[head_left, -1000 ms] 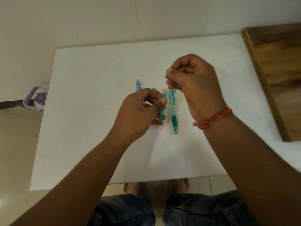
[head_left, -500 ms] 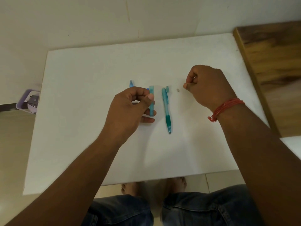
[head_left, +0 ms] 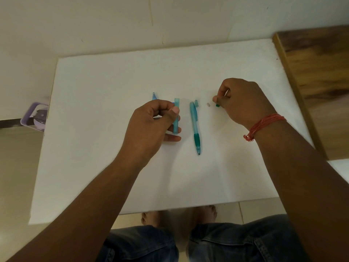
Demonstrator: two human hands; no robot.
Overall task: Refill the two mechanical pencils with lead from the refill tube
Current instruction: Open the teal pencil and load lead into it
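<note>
My left hand (head_left: 151, 127) is shut on a translucent teal refill tube (head_left: 176, 114), holding it just above the white table (head_left: 105, 87). Its far end points away from me. A teal mechanical pencil (head_left: 195, 127) with a green grip lies to the right of the tube, tip toward me. Beside its far end lie a small clear cap (head_left: 196, 103) and a tiny pale eraser (head_left: 208, 104). My right hand (head_left: 243, 101) pinches a small green cap (head_left: 217, 105) at the table surface. A blue pencil (head_left: 154, 96) pokes out from behind my left hand, mostly hidden.
A purple container (head_left: 35, 118) sits on the floor past the table's left edge. A wooden surface (head_left: 321, 82) borders the table on the right. A wall runs close behind the table. My knees and feet are below the near edge.
My right hand has left the top of the tube and moved right and down to the table with the small green cap. My left hand still holds the tube.
</note>
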